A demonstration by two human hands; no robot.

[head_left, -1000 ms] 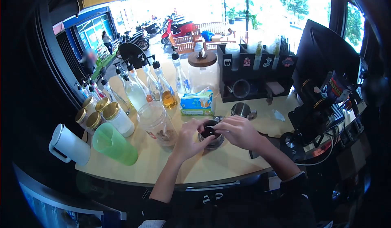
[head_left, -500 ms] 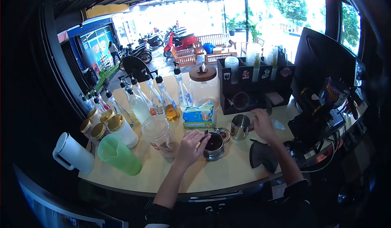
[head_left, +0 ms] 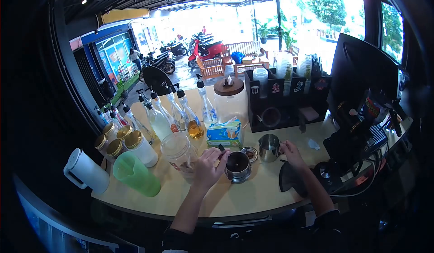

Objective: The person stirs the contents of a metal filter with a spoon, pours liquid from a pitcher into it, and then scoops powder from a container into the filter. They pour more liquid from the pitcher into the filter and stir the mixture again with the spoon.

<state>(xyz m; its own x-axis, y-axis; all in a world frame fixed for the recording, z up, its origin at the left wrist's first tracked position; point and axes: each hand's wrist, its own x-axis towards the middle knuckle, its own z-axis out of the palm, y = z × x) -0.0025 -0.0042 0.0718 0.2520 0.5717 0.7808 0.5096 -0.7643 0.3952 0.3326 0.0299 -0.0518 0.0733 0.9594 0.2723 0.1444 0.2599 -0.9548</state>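
Note:
My left hand (head_left: 211, 163) is closed on a small dark object (head_left: 222, 148), perhaps a handle or knob, at the left rim of a metal cup (head_left: 238, 162). Dark contents show inside the cup, which rests on a metal base on the counter. At the right, my right hand (head_left: 291, 153) has its fingers closed at the handle of a steel pitcher (head_left: 270, 148), which stands upright. Between cup and pitcher lies a small round metal dish (head_left: 250, 153). A blue and green packet (head_left: 224, 134) is just behind the cup.
Left of my left hand are a clear jar (head_left: 177, 150), a green pitcher (head_left: 136, 174), a white jug (head_left: 86, 171), gold-lidded jars and several pump bottles. A black cup organizer (head_left: 287, 101) stands behind; a dark cloth-like item (head_left: 293, 179) lies below my right hand.
My right hand has come down from above and beside the steel pitcher to its handle. My left hand stays at the cup. The whole view has shifted slightly.

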